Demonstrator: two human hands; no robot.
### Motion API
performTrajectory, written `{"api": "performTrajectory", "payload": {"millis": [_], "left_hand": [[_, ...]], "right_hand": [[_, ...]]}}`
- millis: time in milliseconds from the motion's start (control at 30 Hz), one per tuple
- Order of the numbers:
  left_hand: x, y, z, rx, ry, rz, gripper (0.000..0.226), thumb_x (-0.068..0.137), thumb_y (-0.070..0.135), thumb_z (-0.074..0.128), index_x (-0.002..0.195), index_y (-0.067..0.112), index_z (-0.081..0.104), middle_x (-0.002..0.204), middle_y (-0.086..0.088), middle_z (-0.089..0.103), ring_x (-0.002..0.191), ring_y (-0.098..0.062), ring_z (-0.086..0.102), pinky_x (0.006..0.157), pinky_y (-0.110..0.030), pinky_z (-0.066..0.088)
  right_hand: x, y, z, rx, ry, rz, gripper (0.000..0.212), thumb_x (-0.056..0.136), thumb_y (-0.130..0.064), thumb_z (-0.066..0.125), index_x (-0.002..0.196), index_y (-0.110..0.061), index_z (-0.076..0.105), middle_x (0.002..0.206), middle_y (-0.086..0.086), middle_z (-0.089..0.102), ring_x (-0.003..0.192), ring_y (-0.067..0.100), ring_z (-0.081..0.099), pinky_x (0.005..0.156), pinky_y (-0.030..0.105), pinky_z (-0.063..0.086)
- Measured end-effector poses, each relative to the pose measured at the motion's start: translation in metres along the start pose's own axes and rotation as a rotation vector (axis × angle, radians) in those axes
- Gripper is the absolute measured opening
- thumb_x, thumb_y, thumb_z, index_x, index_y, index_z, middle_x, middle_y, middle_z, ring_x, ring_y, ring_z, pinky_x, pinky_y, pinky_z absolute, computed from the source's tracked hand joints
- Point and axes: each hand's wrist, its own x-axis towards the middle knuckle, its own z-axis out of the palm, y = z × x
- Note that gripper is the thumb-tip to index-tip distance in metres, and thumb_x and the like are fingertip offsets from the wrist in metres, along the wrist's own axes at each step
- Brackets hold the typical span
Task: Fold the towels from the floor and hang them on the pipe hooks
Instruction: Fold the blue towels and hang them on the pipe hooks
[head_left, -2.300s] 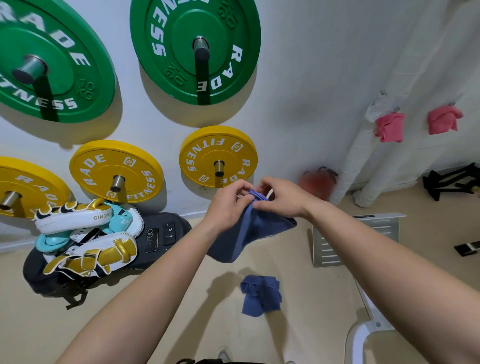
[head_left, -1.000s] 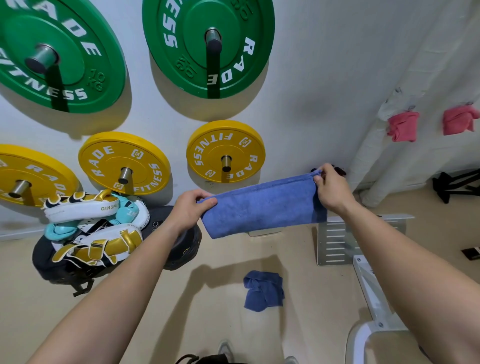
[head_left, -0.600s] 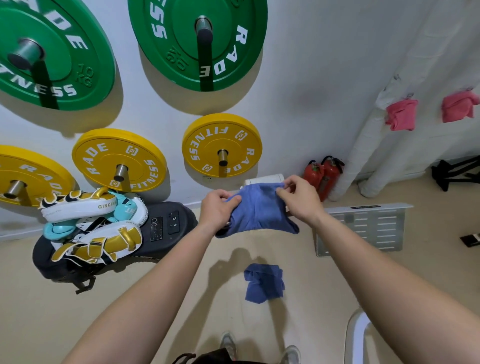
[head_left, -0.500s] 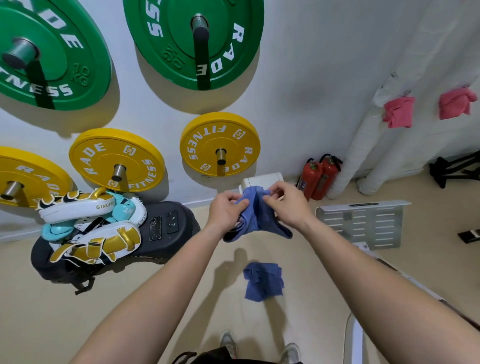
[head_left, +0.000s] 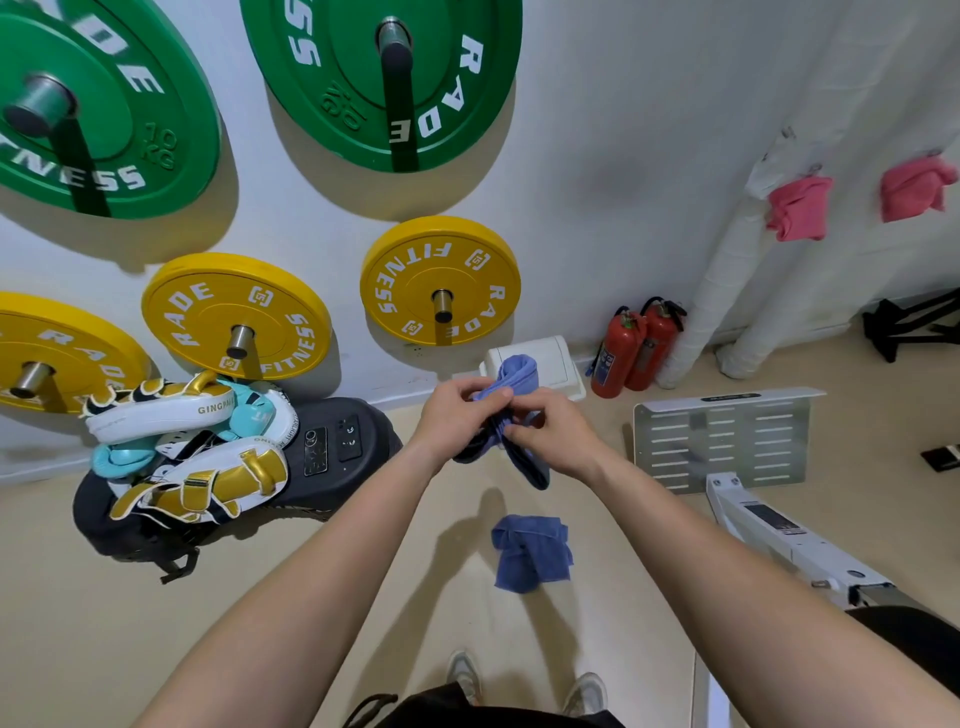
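Left hand and right hand, each grip pinched on the folded blue towel, held mid-air before the wall. Second blue towel crumpled on floor below. Two pink towels hang on wrapped pipes.

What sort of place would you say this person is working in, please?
Most likely a gym or fitness room. Green weight plates and yellow weight plates hang on wall pegs, and gold-and-white boxing pads are piled on the floor below them.
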Motion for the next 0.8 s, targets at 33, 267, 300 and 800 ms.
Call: {"api": "performTrajectory", "payload": {"millis": [33,267,300,800], "left_hand": [[0.0,0.0,-0.003,0.023,-0.01,0.025,0.013,0.087,0.028,0.075,0.099,0.027,0.072,0.094,0.004,0.075,0.089,-0.012,0.07,0.082,-0.025,0.055],[-0.006,-0.001,-0.025,0.224,-0.094,0.084,0.023,0.097,0.008,0.06,0.117,0.017,0.068,0.104,0.002,0.07,0.091,-0.014,0.065,0.067,-0.014,0.052],[-0.007,-0.003,-0.027,0.242,-0.112,0.1,0.023,0.097,0.008,0.06,0.115,0.019,0.069,0.104,0.002,0.07,0.094,-0.016,0.066,0.07,-0.019,0.053],[-0.014,-0.01,-0.051,0.476,-0.079,0.237,0.02,0.096,0.008,0.058,0.102,0.025,0.067,0.099,0.006,0.069,0.092,-0.014,0.064,0.082,-0.028,0.051]], "right_hand": [[-0.001,0.001,-0.001,-0.027,-0.052,-0.031,0.038,0.082,-0.021,0.063,0.105,-0.052,0.066,0.09,0.002,0.062,0.084,0.014,0.058,0.082,0.035,0.051],[-0.012,0.015,-0.028,-0.064,0.149,0.068,0.025,0.086,-0.009,0.063,0.099,-0.03,0.069,0.101,-0.005,0.058,0.078,0.009,0.057,0.074,0.029,0.048],[-0.011,0.018,-0.033,-0.138,0.186,0.067,0.027,0.083,-0.014,0.065,0.104,-0.032,0.065,0.107,-0.005,0.052,0.084,0.011,0.057,0.077,0.029,0.049],[-0.01,0.009,-0.036,-0.38,-0.04,0.009,0.018,0.069,-0.027,0.072,0.068,-0.024,0.054,0.085,-0.009,0.065,0.077,0.013,0.058,0.066,0.033,0.048]]}}
